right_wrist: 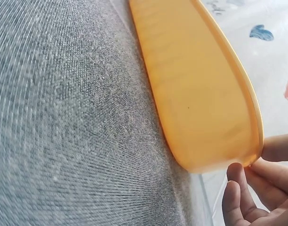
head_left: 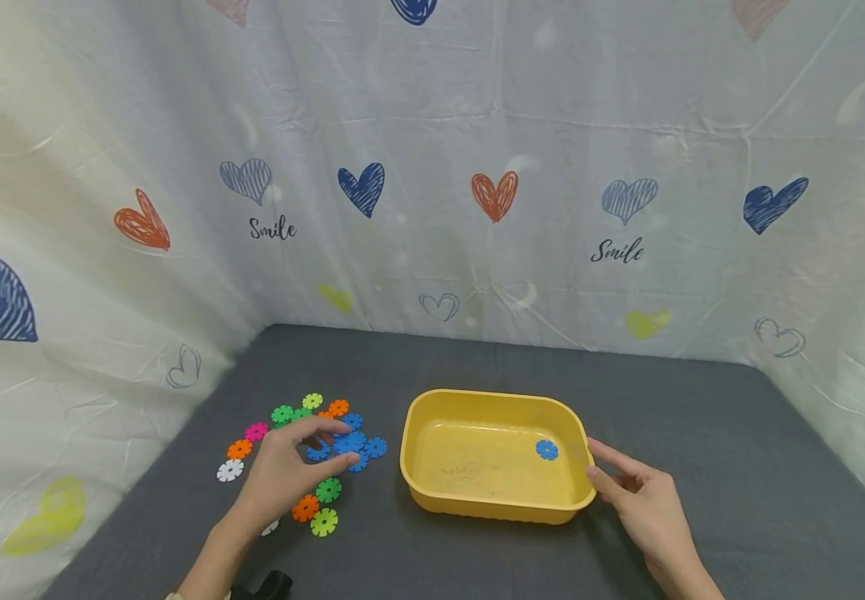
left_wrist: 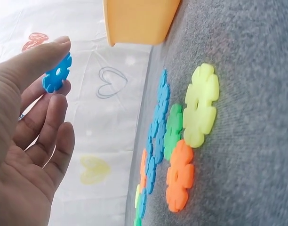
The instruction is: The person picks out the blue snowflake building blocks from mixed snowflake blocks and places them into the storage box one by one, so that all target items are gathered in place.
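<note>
My left hand (head_left: 282, 467) pinches a blue snowflake disc (left_wrist: 52, 82) between thumb and fingertips, raised over the table in the left wrist view. Below it and beside it lie several blue discs (head_left: 376, 447), partly covered by the hand in the head view. At the right end of a yellow plastic basin (head_left: 492, 505), my right hand (head_left: 650, 508) grips the rim, thumb on the near side. One blue disc (head_left: 547, 450) lies inside the basin, toward its right end.
Around the left hand are scattered green (head_left: 329, 489), orange (head_left: 306, 508), yellow-green (head_left: 323, 522), pink (head_left: 256, 432) and white (head_left: 230, 471) discs. A dark grey cloth (head_left: 492, 562) covers the table. Behind hangs a white curtain (head_left: 432, 242) with printed hearts. A black object (head_left: 275, 585) shows by the left wrist.
</note>
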The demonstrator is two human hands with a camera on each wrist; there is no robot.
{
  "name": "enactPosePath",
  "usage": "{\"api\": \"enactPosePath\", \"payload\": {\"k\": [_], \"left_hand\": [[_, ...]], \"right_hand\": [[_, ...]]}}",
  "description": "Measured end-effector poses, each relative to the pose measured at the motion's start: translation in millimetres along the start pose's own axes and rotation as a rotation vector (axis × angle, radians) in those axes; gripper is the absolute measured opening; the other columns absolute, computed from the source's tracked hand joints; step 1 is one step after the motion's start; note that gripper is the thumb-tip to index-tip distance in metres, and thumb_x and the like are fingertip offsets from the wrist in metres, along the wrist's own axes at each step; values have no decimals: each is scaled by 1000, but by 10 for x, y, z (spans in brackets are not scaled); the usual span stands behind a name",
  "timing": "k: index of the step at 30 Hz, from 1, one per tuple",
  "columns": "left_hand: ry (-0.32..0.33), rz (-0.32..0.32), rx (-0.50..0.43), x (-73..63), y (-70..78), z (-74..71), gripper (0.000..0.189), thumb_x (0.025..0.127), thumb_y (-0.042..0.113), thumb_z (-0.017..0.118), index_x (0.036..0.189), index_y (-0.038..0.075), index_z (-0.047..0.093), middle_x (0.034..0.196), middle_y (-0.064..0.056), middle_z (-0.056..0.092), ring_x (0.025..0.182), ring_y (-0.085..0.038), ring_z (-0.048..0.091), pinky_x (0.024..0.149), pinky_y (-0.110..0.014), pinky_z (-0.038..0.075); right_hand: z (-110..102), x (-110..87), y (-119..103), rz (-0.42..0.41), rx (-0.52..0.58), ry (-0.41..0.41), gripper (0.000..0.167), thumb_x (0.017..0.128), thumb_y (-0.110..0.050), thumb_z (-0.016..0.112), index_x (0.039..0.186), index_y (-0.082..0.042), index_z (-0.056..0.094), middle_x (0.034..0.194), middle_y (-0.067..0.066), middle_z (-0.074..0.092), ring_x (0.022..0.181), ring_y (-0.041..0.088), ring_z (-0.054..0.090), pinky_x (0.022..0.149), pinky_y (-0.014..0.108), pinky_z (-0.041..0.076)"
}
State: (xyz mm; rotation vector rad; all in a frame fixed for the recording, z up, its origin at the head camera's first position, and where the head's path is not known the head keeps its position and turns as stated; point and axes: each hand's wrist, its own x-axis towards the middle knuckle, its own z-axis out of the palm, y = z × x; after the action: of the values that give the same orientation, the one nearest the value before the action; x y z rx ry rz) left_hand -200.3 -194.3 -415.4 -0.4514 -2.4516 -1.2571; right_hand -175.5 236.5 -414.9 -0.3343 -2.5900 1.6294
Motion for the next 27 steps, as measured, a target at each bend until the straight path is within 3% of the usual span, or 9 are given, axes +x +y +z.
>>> {"api": "enactPosePath", "payload": {"k": [16,27], "left_hand": [[-10,9,-29,-36,-10,81,32,76,36,86,103,24,73,95,16,67,80,-24,62,70,-41,55],[-26,-22,-116,-10,49,167,32,76,32,86,103,21,74,93,12,68,81,-28,61,70,-39,55]], "right_hand": [[0,-14,26,-8,18,-17,48,92,-29,73,136,-15,62,100,6,71,88,18,62,69,30,52],[-22,-3,5,-34,17,-3,46,92,-27,72,135,-16,63,97,7,72,87,20,61,66,29,49]]}}
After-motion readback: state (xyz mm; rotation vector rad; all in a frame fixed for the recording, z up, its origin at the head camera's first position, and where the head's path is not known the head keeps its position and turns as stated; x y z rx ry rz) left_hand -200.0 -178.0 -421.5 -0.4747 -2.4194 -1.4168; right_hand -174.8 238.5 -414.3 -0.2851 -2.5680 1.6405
